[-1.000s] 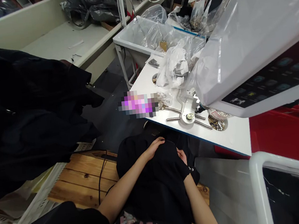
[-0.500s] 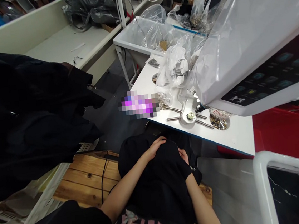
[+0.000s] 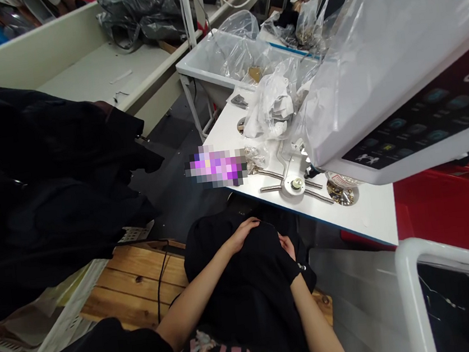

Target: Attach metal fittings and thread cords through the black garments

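A black garment [image 3: 255, 286] lies bunched over my lap. My left hand [image 3: 243, 235] has its fingers closed over the upper left edge of this cloth. My right hand [image 3: 286, 244] grips the cloth on the other side with curled fingers, and a fold of it hides my right wrist. A small shiny metal fastener [image 3: 301, 267] shows on the dark cloth just below the right hand. In front of my knees is a white worktable [image 3: 370, 220], apart from both hands.
On the table stand a machine partly wrapped in clear plastic [image 3: 378, 97], a white part with metal springs [image 3: 293, 183], metal pieces in a round hole [image 3: 342, 193] and plastic bags [image 3: 272, 104]. Dark garments [image 3: 48, 180] hang at left; a white bin [image 3: 407, 280] stands at right.
The view has shifted very slightly. Both hands stay in the same place on the black garment.
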Demonstrator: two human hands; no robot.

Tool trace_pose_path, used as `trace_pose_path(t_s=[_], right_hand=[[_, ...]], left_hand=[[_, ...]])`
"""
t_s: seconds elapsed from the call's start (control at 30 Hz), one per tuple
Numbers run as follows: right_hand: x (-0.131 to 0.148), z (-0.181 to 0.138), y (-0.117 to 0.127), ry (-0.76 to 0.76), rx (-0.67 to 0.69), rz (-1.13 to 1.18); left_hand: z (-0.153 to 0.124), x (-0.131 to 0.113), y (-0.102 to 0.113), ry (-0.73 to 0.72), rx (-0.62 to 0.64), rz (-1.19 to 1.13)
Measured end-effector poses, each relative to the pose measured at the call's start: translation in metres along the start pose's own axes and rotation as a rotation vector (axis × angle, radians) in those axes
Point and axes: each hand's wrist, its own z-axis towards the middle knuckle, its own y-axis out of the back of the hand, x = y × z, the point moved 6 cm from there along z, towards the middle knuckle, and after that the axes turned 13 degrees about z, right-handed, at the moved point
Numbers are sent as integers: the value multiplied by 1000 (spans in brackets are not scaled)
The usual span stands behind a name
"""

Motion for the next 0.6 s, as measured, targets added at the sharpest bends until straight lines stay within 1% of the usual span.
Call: trace_pose_path(t_s=[0.07, 0.13, 0.2, 0.27, 0.3, 0.37, 0.43, 0.5, 0.53, 0.6], right_hand=[[7, -5, -6, 10, 14, -20], [20, -15, -12, 25, 19, -42], [39, -32, -20, 40, 28, -91], [64, -55, -34, 90, 61, -232], [79, -66, -44, 138, 83, -343], [111, -86, -67, 286, 126, -606], [141, -98, -89, 475, 110, -810], [165, -102, -107, 637, 57, -930], [174, -100, -114, 693, 34, -965], [184, -95, -123, 755, 10, -995]], left_hand=[[-4, -6, -1, -8, -4, 38], [-12, -17, -3, -30, 22, 80], [-25, -37, -7, -102, 63, 185], [-42, -64, -13, -212, 80, 369], [-50, -79, -16, -267, 71, 469], [-62, -109, -23, -363, 26, 624], [-67, -137, -31, -453, -50, 720], [-66, -161, -39, -519, -131, 790], [-64, -170, -42, -539, -166, 828], [-60, -184, -48, -577, -235, 919]])
